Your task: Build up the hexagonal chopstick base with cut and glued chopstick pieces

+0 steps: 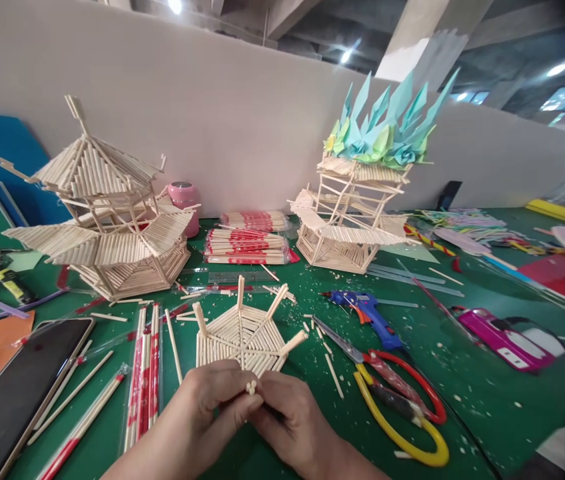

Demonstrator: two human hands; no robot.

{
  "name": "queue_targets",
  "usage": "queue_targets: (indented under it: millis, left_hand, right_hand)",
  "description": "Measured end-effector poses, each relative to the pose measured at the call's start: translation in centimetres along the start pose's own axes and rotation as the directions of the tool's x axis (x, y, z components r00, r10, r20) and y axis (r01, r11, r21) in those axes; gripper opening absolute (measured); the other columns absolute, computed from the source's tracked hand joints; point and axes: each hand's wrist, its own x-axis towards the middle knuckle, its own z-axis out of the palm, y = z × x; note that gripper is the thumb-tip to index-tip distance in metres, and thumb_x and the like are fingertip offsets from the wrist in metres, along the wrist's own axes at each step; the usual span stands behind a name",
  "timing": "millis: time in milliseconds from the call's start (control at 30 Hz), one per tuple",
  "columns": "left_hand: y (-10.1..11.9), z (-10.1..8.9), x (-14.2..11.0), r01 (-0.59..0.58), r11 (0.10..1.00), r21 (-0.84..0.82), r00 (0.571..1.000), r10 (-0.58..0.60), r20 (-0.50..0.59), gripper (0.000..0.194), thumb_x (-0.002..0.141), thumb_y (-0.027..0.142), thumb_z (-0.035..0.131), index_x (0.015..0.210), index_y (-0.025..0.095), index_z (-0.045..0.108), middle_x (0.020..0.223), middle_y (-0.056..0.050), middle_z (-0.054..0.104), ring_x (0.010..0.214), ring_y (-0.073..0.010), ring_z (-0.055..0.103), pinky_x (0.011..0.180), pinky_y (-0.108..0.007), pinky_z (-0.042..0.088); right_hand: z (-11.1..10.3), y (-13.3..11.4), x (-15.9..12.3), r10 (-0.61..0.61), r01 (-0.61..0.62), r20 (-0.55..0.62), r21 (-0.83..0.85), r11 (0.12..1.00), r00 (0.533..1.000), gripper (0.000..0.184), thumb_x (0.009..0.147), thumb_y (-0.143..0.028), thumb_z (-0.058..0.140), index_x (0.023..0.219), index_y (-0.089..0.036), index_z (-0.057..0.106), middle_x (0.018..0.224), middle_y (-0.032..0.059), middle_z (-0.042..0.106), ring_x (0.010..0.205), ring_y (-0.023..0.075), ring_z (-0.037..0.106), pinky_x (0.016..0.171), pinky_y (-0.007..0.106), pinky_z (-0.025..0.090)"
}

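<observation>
My left hand (207, 413) and my right hand (295, 417) meet at the bottom middle, with thumbs and fingers closed around a small bundle of wooden sticks (251, 387). Only the bundle's cut ends show, facing me. Just beyond the fingers lies a flat, many-sided base (242, 343) of wooden sticks laid in rings. Short posts of bundled sticks (240, 293) rise from several of its corners. My hands cover the base's near edge, so I cannot tell whether the bundle touches it.
Stick pagodas stand at back left (112, 227) and back right (350, 227), the latter topped with blue paper. Between them are packs of sticks (247, 245). A blue glue gun (370, 317) and large scissors (397, 393) lie right. A phone (22, 393) and wrapped chopsticks (143, 373) lie left.
</observation>
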Motion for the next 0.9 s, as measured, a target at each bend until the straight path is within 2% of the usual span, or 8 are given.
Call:
queue_targets:
  millis: [300, 533, 733, 900]
  left_hand:
    - [0.26, -0.07, -0.19, 0.075, 0.997, -0.035, 0.996, -0.073, 0.044, 0.022, 0.088, 0.019, 0.042, 0.076, 0.013, 0.058, 0.065, -0.002, 0.055, 0.06, -0.0114, 0.049, 0.055, -0.022, 0.038]
    - [0.33, -0.43, -0.14, 0.072, 0.996, -0.055, 0.997, -0.07, 0.044, 0.02, 0.087, 0.019, 0.043, 0.076, 0.013, 0.059, 0.066, -0.002, 0.055, 0.06, -0.0113, 0.049, 0.056, -0.022, 0.039]
    - [0.63, -0.4, -0.1, 0.09, 0.995, -0.041, 0.995, -0.088, 0.053, 0.023, 0.088, 0.02, 0.042, 0.073, 0.013, 0.058, 0.064, -0.001, 0.052, 0.06, -0.011, 0.047, 0.055, -0.022, 0.037]
    - [0.6, -0.42, -0.09, 0.1, 0.994, -0.044, 0.994, -0.098, 0.045, 0.022, 0.087, 0.02, 0.043, 0.075, 0.012, 0.06, 0.067, -0.003, 0.056, 0.062, -0.0115, 0.051, 0.057, -0.022, 0.039]
  right_hand:
    - [-0.09, -0.04, -0.07, 0.027, -0.027, 0.01, -0.005, 1.0, 1.0, 0.03, 0.09, -0.03, 0.039, 0.071, -0.015, 0.056, 0.063, 0.0029, 0.052, 0.058, 0.014, 0.048, 0.052, 0.024, 0.036]
    - [-0.02, 0.11, -0.15, 0.019, -0.019, 0.011, -0.017, 1.0, 1.0, 0.03, 0.09, -0.03, 0.038, 0.07, -0.016, 0.055, 0.062, 0.0029, 0.051, 0.059, 0.0145, 0.049, 0.053, 0.025, 0.037]
    - [-0.08, -0.09, -0.27, 0.019, -0.018, -0.005, 0.017, 1.0, 1.0, 0.022, 0.088, -0.025, 0.043, 0.071, -0.017, 0.054, 0.063, 0.0006, 0.047, 0.058, 0.013, 0.047, 0.051, 0.023, 0.035]
    - [0.01, -0.04, -0.13, 0.005, -0.005, -0.022, 0.011, 1.0, 1.0, 0.022, 0.087, -0.024, 0.044, 0.068, -0.017, 0.053, 0.06, -0.0009, 0.045, 0.056, 0.0123, 0.045, 0.051, 0.023, 0.035]
